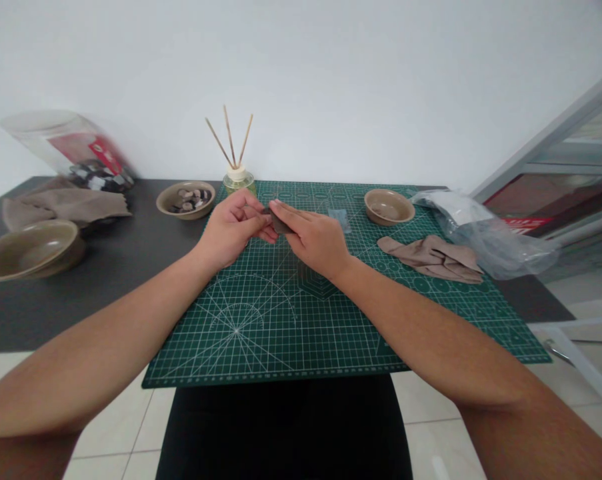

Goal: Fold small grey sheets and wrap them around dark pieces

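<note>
Above the green cutting mat, the left hand and the right hand were together, both pinching a small dark piece at the fingertips. I judged that such a light pinch could let it slip and fall onto the mat. The red label on the plastic jar was too blurred to read.
</note>
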`<state>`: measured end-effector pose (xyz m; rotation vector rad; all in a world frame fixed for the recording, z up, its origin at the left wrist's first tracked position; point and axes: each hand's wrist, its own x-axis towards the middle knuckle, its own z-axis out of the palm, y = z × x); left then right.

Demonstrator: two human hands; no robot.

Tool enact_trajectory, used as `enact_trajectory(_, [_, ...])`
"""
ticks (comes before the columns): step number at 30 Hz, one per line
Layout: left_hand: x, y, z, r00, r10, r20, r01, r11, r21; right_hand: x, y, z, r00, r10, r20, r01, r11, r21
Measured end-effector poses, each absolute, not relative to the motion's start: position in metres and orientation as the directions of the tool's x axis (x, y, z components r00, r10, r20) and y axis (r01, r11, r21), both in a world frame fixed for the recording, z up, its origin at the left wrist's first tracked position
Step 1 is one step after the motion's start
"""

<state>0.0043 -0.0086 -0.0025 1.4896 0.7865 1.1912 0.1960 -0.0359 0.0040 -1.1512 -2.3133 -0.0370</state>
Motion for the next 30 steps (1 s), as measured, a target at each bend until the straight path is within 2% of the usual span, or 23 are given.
enact_trajectory(15, [0.0025,-0.0088,0.0002,0.327,0.923,0.204,-0.044,-0.201,0.979,0.1955,-0.0360,0.0070,-0.485,0.733,0.476,0.750,0.629,-0.205])
enact_trajectory(30, [0.0040,-0.0084,-0.0016,0.332,0.920,0.208,-0.064,-0.198,0.978,0.1953,-0.0363,0.0067,-0.487,0.731,0.479,0.730,0.641,-0.236])
